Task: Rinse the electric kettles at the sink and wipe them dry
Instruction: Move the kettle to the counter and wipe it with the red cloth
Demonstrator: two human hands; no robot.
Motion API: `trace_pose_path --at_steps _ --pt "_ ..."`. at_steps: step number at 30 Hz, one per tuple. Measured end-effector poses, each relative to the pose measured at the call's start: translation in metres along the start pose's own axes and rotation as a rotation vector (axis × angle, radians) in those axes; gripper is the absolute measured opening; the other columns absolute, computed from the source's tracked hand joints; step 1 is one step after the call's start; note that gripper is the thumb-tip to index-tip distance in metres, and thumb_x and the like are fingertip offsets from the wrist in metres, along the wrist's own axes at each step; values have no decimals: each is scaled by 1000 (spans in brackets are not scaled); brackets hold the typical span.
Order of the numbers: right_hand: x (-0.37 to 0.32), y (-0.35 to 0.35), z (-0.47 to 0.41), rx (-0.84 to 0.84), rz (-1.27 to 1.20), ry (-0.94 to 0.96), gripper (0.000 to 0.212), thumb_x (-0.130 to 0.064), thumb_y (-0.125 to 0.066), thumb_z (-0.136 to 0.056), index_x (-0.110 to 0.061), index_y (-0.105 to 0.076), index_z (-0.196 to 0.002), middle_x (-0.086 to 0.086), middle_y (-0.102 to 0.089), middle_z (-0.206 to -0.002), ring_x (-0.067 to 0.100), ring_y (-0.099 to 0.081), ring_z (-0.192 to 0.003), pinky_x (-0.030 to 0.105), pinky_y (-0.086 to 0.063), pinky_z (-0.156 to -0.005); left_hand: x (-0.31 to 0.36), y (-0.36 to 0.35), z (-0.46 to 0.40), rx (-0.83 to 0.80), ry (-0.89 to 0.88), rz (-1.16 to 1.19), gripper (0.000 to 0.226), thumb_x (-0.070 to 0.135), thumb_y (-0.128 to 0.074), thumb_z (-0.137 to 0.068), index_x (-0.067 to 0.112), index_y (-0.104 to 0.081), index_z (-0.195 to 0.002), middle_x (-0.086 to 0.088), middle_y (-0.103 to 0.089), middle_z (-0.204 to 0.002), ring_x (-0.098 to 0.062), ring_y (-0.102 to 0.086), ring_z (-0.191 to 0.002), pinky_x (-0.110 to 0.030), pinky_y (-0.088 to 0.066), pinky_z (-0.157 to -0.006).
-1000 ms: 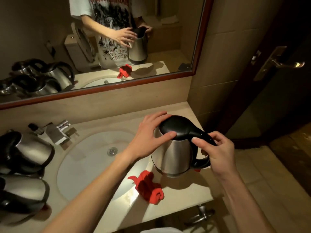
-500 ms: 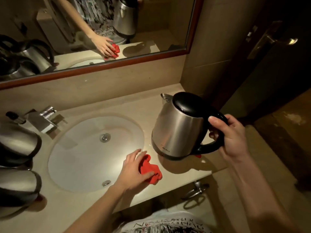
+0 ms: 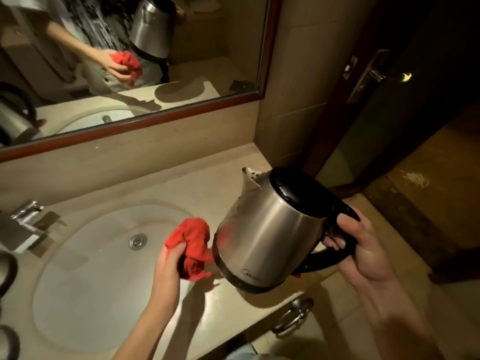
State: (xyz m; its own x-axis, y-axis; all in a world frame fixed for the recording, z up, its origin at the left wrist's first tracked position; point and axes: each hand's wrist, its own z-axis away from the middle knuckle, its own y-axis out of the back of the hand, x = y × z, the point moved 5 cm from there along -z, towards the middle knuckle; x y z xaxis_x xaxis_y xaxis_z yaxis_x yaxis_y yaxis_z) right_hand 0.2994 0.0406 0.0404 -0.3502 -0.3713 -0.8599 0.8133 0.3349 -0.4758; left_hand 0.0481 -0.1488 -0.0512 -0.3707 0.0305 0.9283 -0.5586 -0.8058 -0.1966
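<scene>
A steel electric kettle [image 3: 267, 235] with a black lid and handle hangs tilted above the right end of the counter, lid shut, spout pointing away. My right hand [image 3: 363, 253] grips its black handle. My left hand [image 3: 168, 263] grips a crumpled red cloth [image 3: 192, 245] over the right rim of the sink [image 3: 85, 289], just left of the kettle's lower side. I cannot tell whether the cloth touches the steel.
A chrome tap [image 3: 23, 224] stands at the sink's back left. Parts of other kettles [image 3: 6, 268] show at the left edge. A mirror [image 3: 130, 61] hangs behind the counter. A dark door with a lever handle [image 3: 374, 74] is on the right.
My left hand picked the red cloth up off the counter and raised it beside the kettle. My right hand has lifted the kettle and tilted it more.
</scene>
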Motion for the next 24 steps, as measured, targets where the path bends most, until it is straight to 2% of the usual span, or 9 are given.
trace_pose_path --at_steps 2,4,6,8,12,16,17,21,24 --pt "-4 1 -2 5 21 27 82 -41 -101 -39 -6 -52 -95 4 -44 -58 4 -42 -39 18 -42 -43 26 -20 -8 -57 15 183 28 14 -37 -104 14 -64 -111 -2 -76 -96 -9 -72 -85 -25 -56 -72" --pt "-9 0 -4 2 59 58 63 -27 -95 -48 -5 -50 -87 1 -44 -52 4 -42 -38 17 -42 -42 45 -44 -15 -123 16 215 27 20 -40 -101 12 -65 -107 1 -76 -93 -7 -69 -85 -26 -50 -84" --pt "-12 1 -5 -24 61 92 26 -11 -70 -68 -6 -49 -84 0 -43 -47 5 -42 -37 17 -41 -41 58 -65 -17 -188 38 226 26 30 -55 -89 13 -69 -103 -1 -75 -95 -11 -67 -90 -31 -47 -93" --pt "-14 3 -7 -29 74 102 6 -8 -52 -74 -8 -52 -80 2 -44 -50 8 -45 -41 17 -41 -42 67 -77 -18 -270 32 160 29 36 -69 -80 18 -76 -101 -5 -75 -108 -17 -65 -105 -35 -43 -101" --pt "-17 4 -16 -66 198 75 6 -11 -58 -74 -10 -57 -80 12 -52 -72 22 -52 -61 25 -47 -53 91 -91 -8 -367 -144 -124 22 23 -52 -92 27 -73 -86 11 -72 -91 -5 -63 -90 -23 -47 -88" --pt "-14 -1 -23 -96 261 5 52 -28 -91 -51 -9 -58 -86 14 -57 -83 28 -60 -75 31 -55 -61 86 -91 21 -198 -272 -176 30 39 -51 -89 61 -63 -106 23 -60 -112 -8 -54 -120 -40 -41 -107" --pt "-14 -3 -23 -98 256 -1 50 -27 -91 -52 -9 -58 -85 13 -59 -83 27 -61 -76 31 -56 -63 82 -89 33 -119 -344 -201 33 38 -51 -91 63 -59 -111 25 -54 -113 -7 -52 -121 -38 -41 -106" --pt "-11 -14 -28 -83 270 50 14 -11 -71 -64 -16 -61 -73 9 -53 -71 21 -54 -62 27 -47 -56 76 -105 72 33 -575 -306 46 46 -58 -84 60 -48 -127 11 -49 -140 -20 -44 -136 -44 -34 -114" --pt "-6 -23 -31 -55 279 46 34 -22 -89 -51 -19 -62 -71 10 -50 -69 17 -53 -56 27 -43 -53 78 -122 87 104 -892 -596 58 39 -59 -83 32 -48 -139 -4 -41 -143 -21 -36 -138 -45 -28 -114"
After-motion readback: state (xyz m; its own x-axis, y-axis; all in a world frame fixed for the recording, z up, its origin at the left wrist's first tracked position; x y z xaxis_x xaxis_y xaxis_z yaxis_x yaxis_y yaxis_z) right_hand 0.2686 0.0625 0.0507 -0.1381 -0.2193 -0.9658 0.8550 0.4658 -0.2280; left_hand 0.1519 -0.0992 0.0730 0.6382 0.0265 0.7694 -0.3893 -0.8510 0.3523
